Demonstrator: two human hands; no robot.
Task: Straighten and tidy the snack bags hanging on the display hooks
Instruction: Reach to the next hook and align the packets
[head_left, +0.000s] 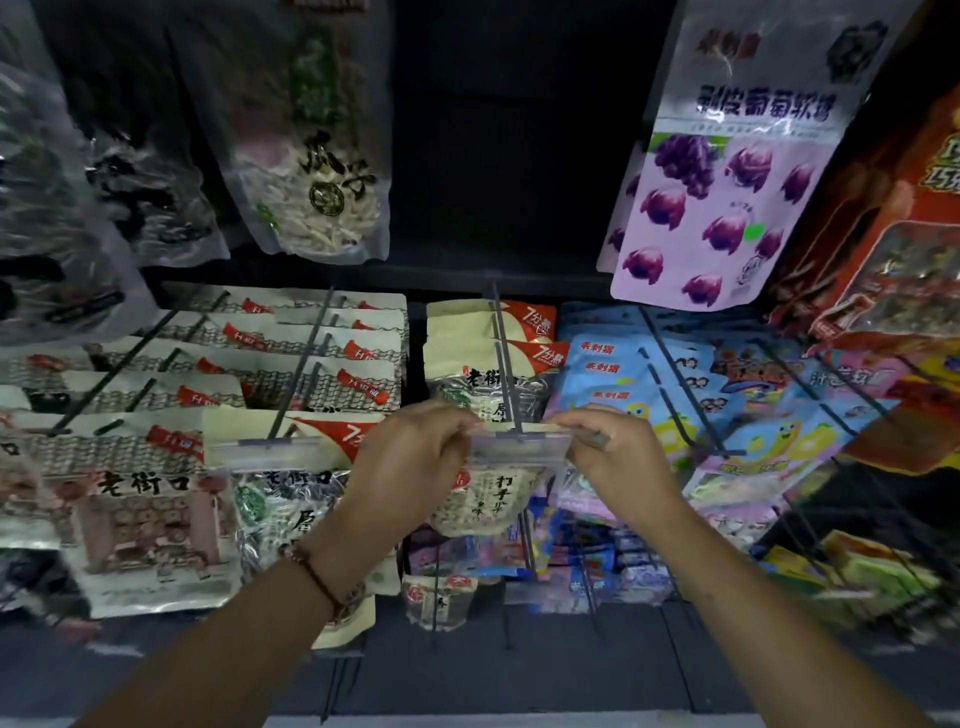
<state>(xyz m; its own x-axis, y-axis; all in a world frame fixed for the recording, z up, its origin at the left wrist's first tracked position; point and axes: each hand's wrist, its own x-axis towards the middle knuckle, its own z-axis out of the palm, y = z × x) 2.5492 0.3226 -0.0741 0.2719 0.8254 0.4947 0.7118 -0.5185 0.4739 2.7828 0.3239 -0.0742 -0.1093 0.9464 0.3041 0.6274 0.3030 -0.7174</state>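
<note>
Head view looks down on a dim rack of hooks. Near the middle, both hands pinch the top corners of one seed bag (485, 493): the left hand (415, 457) grips its corner at about 9 o'clock from the bag, the right hand (608, 457) grips the opposite corner at 3 o'clock. The bag's clear header strip sits right at the front tip of the centre hook (503, 358), and the bag hangs fairly level between the two grips. Whether its hole is on the hook cannot be told.

By my judgement the tidying is midway. Behind this bag, toward 12 o'clock, more bags of the same kind (488, 353) sit stacked on the same hook. The cream bags (291, 358) at 10 o'clock lie in overlapping rows that look fairly orderly, though the front ones sit a little askew. The blue candy bags (649, 384) at 2 o'clock fan out unevenly, and the packets low at 5 o'clock look jumbled. Those seem left to do.
</note>
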